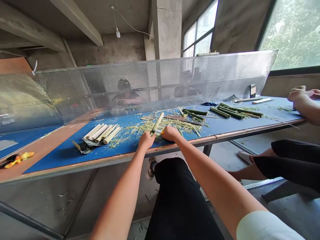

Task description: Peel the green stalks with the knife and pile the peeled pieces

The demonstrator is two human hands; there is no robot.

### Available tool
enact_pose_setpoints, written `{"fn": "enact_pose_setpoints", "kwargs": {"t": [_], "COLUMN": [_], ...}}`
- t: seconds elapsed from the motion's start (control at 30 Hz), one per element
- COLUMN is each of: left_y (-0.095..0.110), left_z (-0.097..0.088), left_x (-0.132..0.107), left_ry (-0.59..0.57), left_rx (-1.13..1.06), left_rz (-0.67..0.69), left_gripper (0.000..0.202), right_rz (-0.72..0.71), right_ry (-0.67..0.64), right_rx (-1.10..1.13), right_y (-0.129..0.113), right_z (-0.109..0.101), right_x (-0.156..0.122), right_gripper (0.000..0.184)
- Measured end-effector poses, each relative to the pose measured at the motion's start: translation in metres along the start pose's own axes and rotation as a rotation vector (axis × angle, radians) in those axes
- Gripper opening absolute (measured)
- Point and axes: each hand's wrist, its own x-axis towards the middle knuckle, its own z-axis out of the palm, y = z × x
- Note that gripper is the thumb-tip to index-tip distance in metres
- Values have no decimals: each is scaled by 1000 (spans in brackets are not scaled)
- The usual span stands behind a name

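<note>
My left hand [146, 140] is closed around the lower end of a partly peeled stalk [158, 122], its pale upper part tilted up and away from me. Beside it, my right hand [171, 133] is closed on a small knife [158, 131]; its blade touches or nearly touches the stalk just above my left fingers. A bit of yellow shows at its handle, the rest being hidden in my fist. Under and around both hands lie green and yellow peel shavings [140, 128]. Several pale peeled stalks [101, 132] rest in a row at the left.
Unpeeled green stalks [232, 111] lie to the right on the blue tabletop [60, 151]. A perforated metal screen [105, 90] runs along the back. At far right are another person's hands [301, 95] and legs. A yellow object [18, 159] lies at far left.
</note>
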Motion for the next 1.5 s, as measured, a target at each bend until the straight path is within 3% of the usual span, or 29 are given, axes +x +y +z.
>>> {"fn": "enact_pose_setpoints", "kwargs": {"t": [0.2, 0.4, 0.53, 0.67, 0.77, 1.03, 1.23, 1.5], "left_y": [-4, -7, -4, -4, -6, -11, -9, -5], "left_z": [-5, -6, -5, -5, -4, -4, -3, 1], "left_x": [-7, -7, -8, -9, -8, -5, -1, 6], "left_ry": [25, -23, 31, 47, 39, 21, 21, -16], "left_rx": [-29, -115, -129, -156, -203, -340, -132, -85], "left_rz": [33, 35, 30, 12, 6, 85, 20, -14], "left_gripper": [21, 23, 23, 20, 19, 22, 21, 27], "right_rz": [278, 333, 248, 54, -3, -57, -34, 27], "right_ry": [57, 111, 143, 69, 28, 30, 27, 12], "right_rx": [259, 435, 357, 137, 22, -20, -17, 25], "right_y": [3, 13, 14, 7, -2, -19, -22, -21], "right_z": [-11, -15, -15, -11, -8, -4, -3, -4], "right_x": [19, 32, 21, 3, -6, -14, -16, -12], "right_gripper": [29, 28, 26, 21, 24, 29, 33, 32]}}
